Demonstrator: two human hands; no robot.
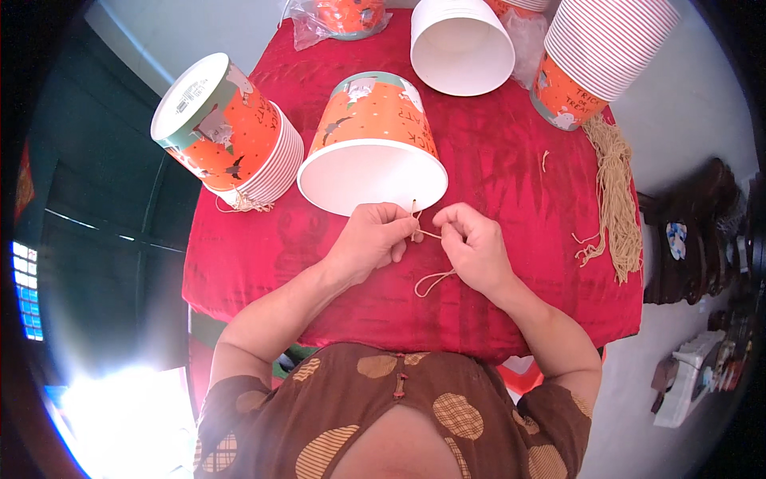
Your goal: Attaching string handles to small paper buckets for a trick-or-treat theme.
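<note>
An orange paper bucket (pixel 375 172) with a white inside and a green base lies on its side, its mouth toward me. Tan string (pixel 435 279) passes through a small hole near the rim. My left hand (pixel 375 239) pinches the string close to that hole, fingers near the rim. A short way to the right, my right hand (pixel 476 246) pinches the same string, drawn out between both hands. A loop of it hangs below my right hand onto the cloth.
A red cloth covers the table (pixel 495 176). An upside-down bucket stack (pixel 239 152) stands left, string at its rim. A white-lined bucket (pixel 463 48) and a tall bucket stack (pixel 590 64) stand at the back. A tan string bundle (pixel 613 199) hangs over the right edge.
</note>
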